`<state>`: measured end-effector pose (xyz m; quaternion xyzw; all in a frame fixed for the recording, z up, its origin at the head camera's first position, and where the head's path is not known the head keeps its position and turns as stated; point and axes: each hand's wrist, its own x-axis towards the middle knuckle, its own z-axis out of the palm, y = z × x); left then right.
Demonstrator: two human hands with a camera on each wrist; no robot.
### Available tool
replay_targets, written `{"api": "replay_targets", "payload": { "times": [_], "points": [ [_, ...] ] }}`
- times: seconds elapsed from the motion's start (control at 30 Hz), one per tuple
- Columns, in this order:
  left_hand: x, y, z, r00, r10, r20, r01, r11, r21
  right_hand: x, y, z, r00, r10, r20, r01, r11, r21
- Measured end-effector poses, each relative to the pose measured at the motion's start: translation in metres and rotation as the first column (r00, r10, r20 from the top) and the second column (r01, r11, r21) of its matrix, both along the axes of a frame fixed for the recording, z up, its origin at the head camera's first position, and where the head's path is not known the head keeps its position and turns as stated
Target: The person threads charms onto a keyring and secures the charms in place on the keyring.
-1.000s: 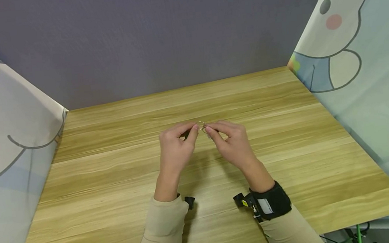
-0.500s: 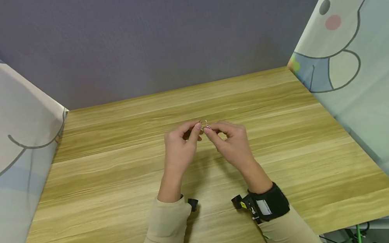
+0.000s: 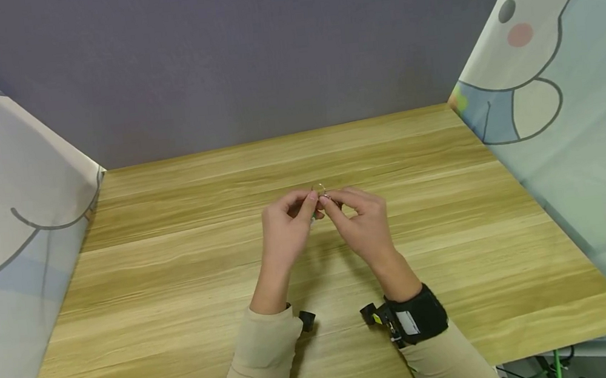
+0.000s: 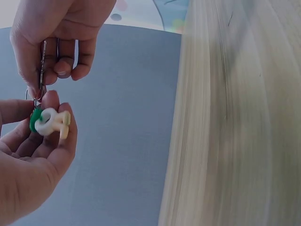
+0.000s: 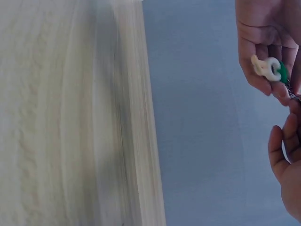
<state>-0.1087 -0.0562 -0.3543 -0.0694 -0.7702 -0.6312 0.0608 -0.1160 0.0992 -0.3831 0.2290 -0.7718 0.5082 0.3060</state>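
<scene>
My left hand (image 3: 287,224) and right hand (image 3: 361,220) meet fingertip to fingertip above the table. A thin metal key ring (image 3: 319,186) shows between them. In the left wrist view, my left thumb and fingers pinch the ring's lower side, where a charm (image 4: 54,123) hangs against the fingers. The charm is a white and cream looped shape with a green part (image 4: 35,118). Its short dark chain (image 5: 289,87) appears in the right wrist view. My right thumb and index finger pinch the ring's other side and a narrow metal strip (image 4: 43,63), seen edge-on; its kind is unclear.
Below the hands spreads a wood-grain table (image 3: 180,274), with a grey panel (image 3: 268,52) behind it. Cartoon-printed sheets (image 3: 540,93) stand at both sides. Green and black cables (image 3: 558,365) lie under the near right corner.
My left hand has moved right, closing up to the right hand. The ring now stands upright above the fingertips, and a bit of green shows under the left fingers. The right hand has barely moved.
</scene>
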Motion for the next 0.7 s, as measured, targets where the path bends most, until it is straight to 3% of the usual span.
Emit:
{"api": "replay_targets", "payload": {
  "times": [0.17, 0.4, 0.7],
  "points": [
    [-0.005, -0.004, 0.002, 0.999, 0.038, -0.035, -0.039, 0.998, -0.041, -0.002, 0.001, 0.004, 1.000, 0.008, 0.030, -0.011, 0.997, 0.073],
    [-0.009, -0.009, 0.002, 0.995, 0.069, -0.076, -0.077, 0.990, -0.117, -0.005, 0.007, 0.012, 0.988, 0.033, 0.151, -0.046, 0.995, 0.083],
    [-0.013, -0.013, 0.000, 0.993, 0.000, -0.116, -0.028, 0.971, -0.239, -0.008, 0.019, 0.019, 0.969, -0.002, 0.248, -0.013, 0.998, 0.062]
  ]
}}
